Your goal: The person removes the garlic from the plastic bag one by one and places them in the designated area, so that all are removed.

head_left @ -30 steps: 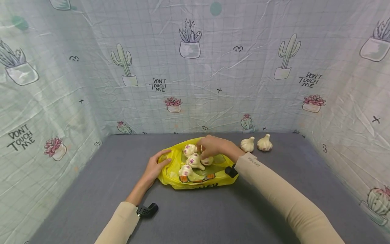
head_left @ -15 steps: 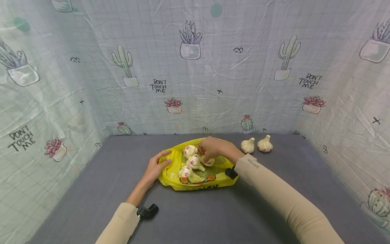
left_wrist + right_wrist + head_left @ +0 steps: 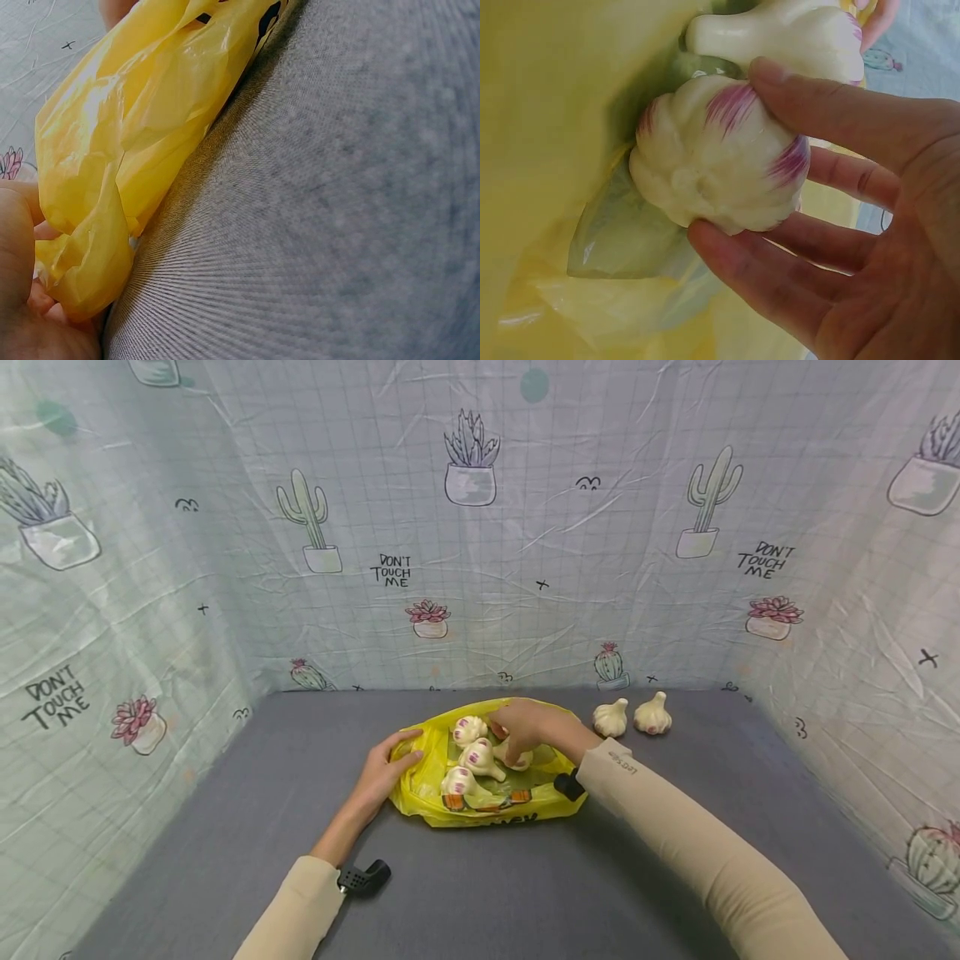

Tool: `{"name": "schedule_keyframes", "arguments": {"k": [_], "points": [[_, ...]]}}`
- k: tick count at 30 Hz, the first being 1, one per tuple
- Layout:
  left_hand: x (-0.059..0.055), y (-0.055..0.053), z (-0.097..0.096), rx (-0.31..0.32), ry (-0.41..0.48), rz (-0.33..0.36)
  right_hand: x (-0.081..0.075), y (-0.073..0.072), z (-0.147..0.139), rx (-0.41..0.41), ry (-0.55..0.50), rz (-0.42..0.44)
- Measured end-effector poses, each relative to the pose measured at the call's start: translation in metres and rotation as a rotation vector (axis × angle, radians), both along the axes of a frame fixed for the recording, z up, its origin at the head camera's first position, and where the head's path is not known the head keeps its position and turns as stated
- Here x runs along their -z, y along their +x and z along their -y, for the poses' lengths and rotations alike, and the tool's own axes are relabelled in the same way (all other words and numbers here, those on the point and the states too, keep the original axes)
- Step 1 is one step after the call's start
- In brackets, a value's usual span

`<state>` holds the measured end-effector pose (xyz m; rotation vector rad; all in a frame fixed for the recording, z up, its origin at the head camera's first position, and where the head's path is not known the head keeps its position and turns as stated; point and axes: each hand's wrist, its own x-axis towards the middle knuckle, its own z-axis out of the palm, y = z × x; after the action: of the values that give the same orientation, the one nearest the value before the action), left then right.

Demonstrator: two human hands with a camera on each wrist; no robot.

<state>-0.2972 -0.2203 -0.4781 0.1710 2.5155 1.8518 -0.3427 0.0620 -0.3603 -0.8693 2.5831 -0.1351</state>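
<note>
A yellow plastic bag (image 3: 420,793) lies on its side on the grey table, its mouth spread wide. My left hand (image 3: 378,775) grips the bag's left edge; in the left wrist view its fingers curl around the crumpled yellow plastic. Reaching inside from the right, my right hand (image 3: 534,727) holds a garlic bulb (image 3: 712,165) between thumb and fingertips, and purple streaks mark its white skin. Several bulbs sit in the bag, among them a middle bulb (image 3: 478,757), a back bulb (image 3: 469,730) and a front bulb (image 3: 457,783). My right hand partly hides the held bulb in the head view.
Two more garlic bulbs stand on the table behind my right forearm, a nearer bulb (image 3: 611,718) and a farther-right bulb (image 3: 652,714). A cactus-print curtain (image 3: 540,635) encloses the grey table (image 3: 465,893) at the back and both sides.
The bulb in my right hand has shifted slightly to the right, away from the middle bulb. My left hand and the bag have stayed in place.
</note>
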Motion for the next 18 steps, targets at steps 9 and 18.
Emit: {"name": "schedule_keyframes", "arguments": {"k": [9, 18], "points": [[-0.001, 0.001, 0.000, 0.005, -0.004, -0.001, -0.009, 0.004, -0.005, 0.036, 0.012, -0.013], [-0.001, 0.002, 0.000, 0.004, -0.004, -0.001, -0.018, 0.009, -0.016, 0.044, -0.053, -0.023]]}}
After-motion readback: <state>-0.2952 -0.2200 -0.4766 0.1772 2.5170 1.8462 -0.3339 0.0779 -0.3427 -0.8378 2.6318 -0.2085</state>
